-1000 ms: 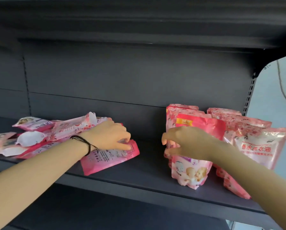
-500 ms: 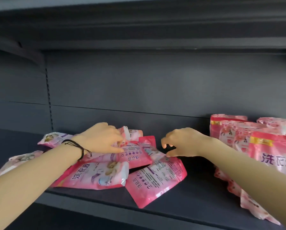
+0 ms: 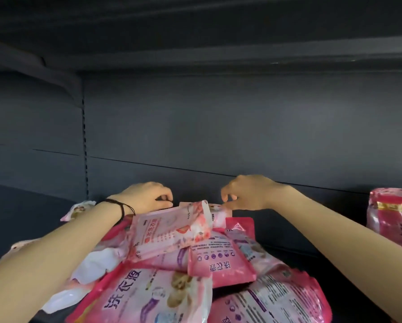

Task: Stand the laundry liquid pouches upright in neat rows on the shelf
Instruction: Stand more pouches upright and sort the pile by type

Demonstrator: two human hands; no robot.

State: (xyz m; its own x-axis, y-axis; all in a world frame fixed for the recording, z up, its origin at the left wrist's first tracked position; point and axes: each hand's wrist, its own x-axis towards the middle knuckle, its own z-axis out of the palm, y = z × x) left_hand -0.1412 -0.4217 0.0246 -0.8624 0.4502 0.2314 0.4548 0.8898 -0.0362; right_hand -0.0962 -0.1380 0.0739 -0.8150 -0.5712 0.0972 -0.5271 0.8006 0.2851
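Pinching top pouch (image 3: 172, 231), left fingers (image 3: 163, 197) obscured

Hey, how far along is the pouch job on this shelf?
Done: some upright pouches stand at the far right. In hand: the right hand pinches a corner of the top pouch, with the left hand at its far edge. Left: the flat pile needs standing up.

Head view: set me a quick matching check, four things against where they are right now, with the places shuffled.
Things:
1 pale pouch
2 big-lettered pouch
3 upright pouches
4 black wristband

Places:
A far right of the shelf
B wrist of the left hand
C top of the heap, touching the right hand
D front of the heap, nearest the camera

Pairs: 1-C, 2-D, 3-A, 4-B
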